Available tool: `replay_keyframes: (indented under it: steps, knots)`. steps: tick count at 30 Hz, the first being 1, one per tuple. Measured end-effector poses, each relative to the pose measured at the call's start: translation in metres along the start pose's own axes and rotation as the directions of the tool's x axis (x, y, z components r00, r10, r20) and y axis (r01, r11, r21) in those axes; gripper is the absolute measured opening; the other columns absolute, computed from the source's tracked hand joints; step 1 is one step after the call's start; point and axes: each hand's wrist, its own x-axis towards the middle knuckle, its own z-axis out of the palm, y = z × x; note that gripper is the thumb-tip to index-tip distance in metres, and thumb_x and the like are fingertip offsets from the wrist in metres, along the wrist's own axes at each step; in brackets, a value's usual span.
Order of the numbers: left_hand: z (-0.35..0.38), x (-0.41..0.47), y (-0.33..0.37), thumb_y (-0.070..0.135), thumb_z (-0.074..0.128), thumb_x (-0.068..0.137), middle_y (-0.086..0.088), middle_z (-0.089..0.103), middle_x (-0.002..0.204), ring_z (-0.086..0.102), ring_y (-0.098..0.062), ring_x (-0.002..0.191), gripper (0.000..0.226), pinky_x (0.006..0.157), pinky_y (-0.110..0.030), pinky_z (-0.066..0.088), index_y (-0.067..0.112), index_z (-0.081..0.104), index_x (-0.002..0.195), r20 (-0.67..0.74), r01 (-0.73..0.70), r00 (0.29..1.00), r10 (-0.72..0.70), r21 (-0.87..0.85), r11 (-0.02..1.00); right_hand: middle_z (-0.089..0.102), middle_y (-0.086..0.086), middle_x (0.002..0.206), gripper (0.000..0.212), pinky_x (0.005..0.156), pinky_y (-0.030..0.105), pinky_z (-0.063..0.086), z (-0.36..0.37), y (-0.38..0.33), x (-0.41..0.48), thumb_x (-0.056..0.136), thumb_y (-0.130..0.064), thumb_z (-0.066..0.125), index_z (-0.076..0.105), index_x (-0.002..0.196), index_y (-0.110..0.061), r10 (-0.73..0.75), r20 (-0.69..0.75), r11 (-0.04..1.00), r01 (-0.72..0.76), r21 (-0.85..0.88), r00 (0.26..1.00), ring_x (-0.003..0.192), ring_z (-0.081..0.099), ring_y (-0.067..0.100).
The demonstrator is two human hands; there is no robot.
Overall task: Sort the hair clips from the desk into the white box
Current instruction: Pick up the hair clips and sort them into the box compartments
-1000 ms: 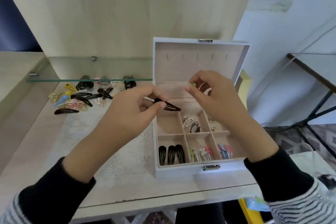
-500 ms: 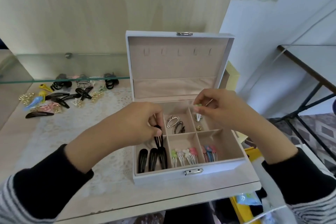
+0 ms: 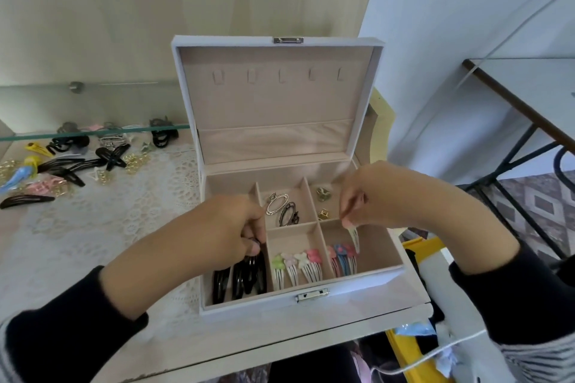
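Observation:
The white box (image 3: pixel 249 309) stands open on the desk, its lid upright. My left hand (image 3: pixel 224 230) reaches into the front left compartment and pinches a black snap clip (image 3: pixel 249 270) down among the other black clips (image 3: pixel 221 284). My right hand (image 3: pixel 373 196) hovers over the front right compartment, holding a small pale green clip (image 3: pixel 354 238) that points down beside the pink and blue clips (image 3: pixel 342 260). Pastel bow clips (image 3: pixel 295 267) fill the front middle compartment. A pile of unsorted hair clips (image 3: pixel 74 162) lies on the desk at the left.
Metal oval clips (image 3: pixel 281 210) and small gold pieces (image 3: pixel 323 204) sit in the box's back compartments. A glass shelf (image 3: pixel 93 130) crosses above the clip pile. A lace mat (image 3: pixel 118 218) covers the desk. A dark-framed table (image 3: pixel 529 96) stands at the right.
Both hands have dropped lower into the box. The left hand has brought the black clip down into the front left compartment; the right hand has shifted the green clip from the back compartment to the front right one.

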Motion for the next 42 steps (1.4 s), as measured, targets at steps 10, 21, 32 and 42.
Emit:
replay_keyframes:
  steps: [10,21,32,42]
  knots:
    - [0.007,-0.007,0.001,0.026,0.071,0.084,0.014,0.059,0.089,0.054,0.001,0.079,0.010,0.069,-0.017,0.043,0.031,0.066,0.092,-0.110,-0.026,0.993,0.049,0.200,0.979,0.051,-0.001,0.085,0.018,0.072,0.028,0.041,0.022,-0.010,0.004,0.087,-0.017,0.058,0.065,0.101,-0.026,-0.010,-0.120,0.801,-0.063,-0.595,0.993,0.084,0.064,0.019]
    - [0.010,-0.018,0.009,0.035,0.065,0.088,0.011,0.061,0.106,0.057,-0.009,0.100,0.014,0.085,-0.028,0.048,0.034,0.062,0.102,-0.088,0.038,0.996,-0.008,0.352,0.935,0.028,-0.005,0.061,0.018,0.077,0.034,0.021,0.034,-0.014,-0.003,0.085,-0.012,0.056,0.065,0.094,-0.024,-0.098,-0.183,0.755,-0.047,-0.655,0.978,0.098,0.053,0.018]
    - [0.014,-0.018,0.009,0.025,0.062,0.092,0.002,0.063,0.108,0.060,-0.019,0.101,0.016,0.081,-0.028,0.048,0.025,0.064,0.108,-0.089,0.052,0.996,-0.015,0.419,0.907,0.023,-0.006,0.064,0.021,0.088,0.035,0.026,0.034,-0.021,-0.011,0.085,-0.008,0.055,0.059,0.093,-0.027,-0.100,-0.168,0.758,-0.034,-0.651,0.981,0.091,0.039,0.018]
    - [0.015,-0.019,0.009,0.016,0.053,0.097,0.000,0.066,0.113,0.062,-0.014,0.102,0.029,0.076,-0.021,0.042,0.020,0.063,0.124,-0.034,0.025,0.999,-0.009,0.484,0.875,0.040,-0.003,0.081,0.023,0.085,0.034,0.026,0.031,-0.018,-0.012,0.085,-0.007,0.054,0.062,0.100,-0.022,-0.090,-0.109,0.716,-0.011,-0.698,0.990,0.109,0.044,0.018]
